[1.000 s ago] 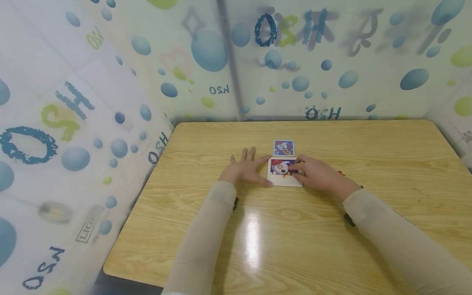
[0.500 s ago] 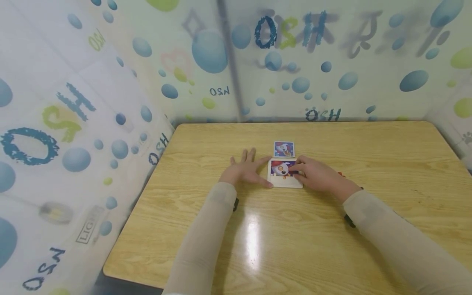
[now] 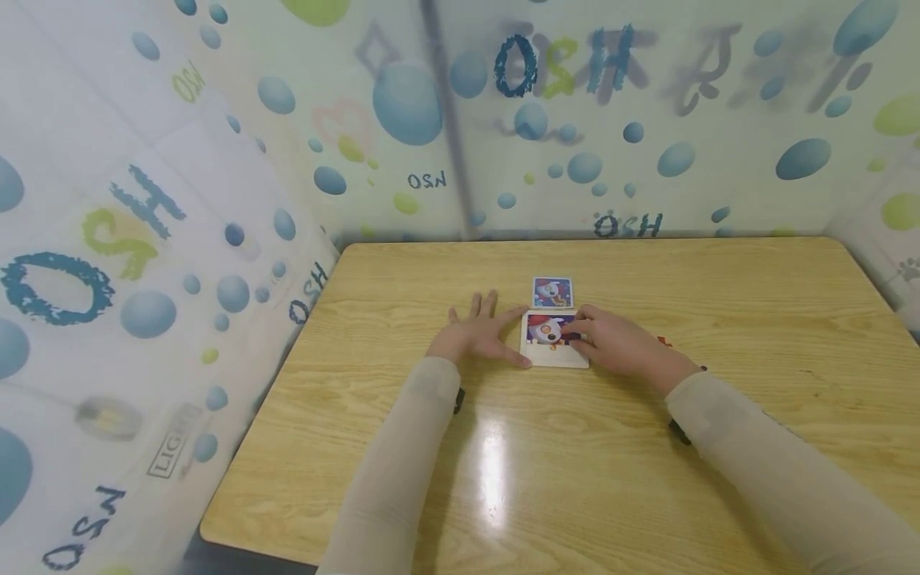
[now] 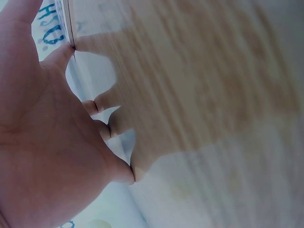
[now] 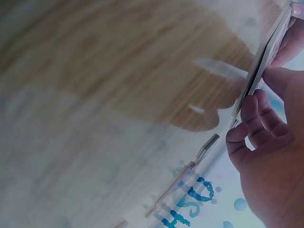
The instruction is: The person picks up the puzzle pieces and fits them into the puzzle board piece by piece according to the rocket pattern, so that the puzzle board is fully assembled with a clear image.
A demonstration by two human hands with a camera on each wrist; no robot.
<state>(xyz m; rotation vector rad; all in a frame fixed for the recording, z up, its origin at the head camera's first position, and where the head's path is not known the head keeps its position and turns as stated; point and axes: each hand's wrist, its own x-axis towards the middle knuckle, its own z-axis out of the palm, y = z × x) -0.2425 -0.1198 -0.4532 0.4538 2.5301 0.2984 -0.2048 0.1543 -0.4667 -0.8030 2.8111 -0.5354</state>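
A white jigsaw tray (image 3: 553, 357) lies flat on the table, its upper part filled by a partly assembled puzzle (image 3: 544, 329) of a white cartoon animal in red. My left hand (image 3: 477, 333) rests palm down with fingers spread, index fingertip and thumb at the tray's left corners. My right hand (image 3: 614, 342) reaches over the tray's right side, its thumb and bent fingers pinching at a puzzle piece that they mostly cover. In the right wrist view, curled fingers (image 5: 249, 111) stand beside the tray's edge (image 5: 259, 66). Just beyond the tray lies a square picture card (image 3: 552, 293).
Red pieces (image 3: 664, 341) lie on the table behind the right wrist. Flat, thin pieces (image 5: 173, 185) show edge-on in the right wrist view. The wooden table (image 3: 402, 271) meets a bubble-patterned wall (image 3: 632, 176) at the back.
Both hands and the tray hold nearly the same place. The whole head view has shifted slightly downward in the picture.
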